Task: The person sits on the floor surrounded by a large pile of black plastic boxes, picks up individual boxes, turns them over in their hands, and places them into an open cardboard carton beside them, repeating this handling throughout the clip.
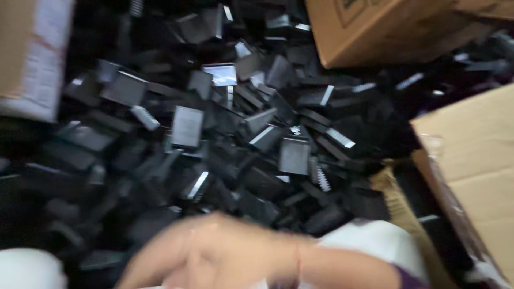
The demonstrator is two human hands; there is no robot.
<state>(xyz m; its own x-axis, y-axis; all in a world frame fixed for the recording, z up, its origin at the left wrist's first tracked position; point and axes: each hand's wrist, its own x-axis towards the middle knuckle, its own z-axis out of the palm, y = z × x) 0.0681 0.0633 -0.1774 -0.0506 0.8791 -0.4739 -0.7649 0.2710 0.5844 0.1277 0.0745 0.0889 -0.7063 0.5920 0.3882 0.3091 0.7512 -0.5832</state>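
Head view looks down on a big heap of small black plastic parts (230,134). One blurred hand, the right hand (214,254), reaches across the bottom, just beside the near edge of the heap. I cannot tell if its fingers are spread or pinching a part, because it is too blurry. The left hand is not in sight. Brown cardboard boxes (471,160) stand around the heap. Some parts look toothed, so I think a quick grab could scratch skin or knock parts down.
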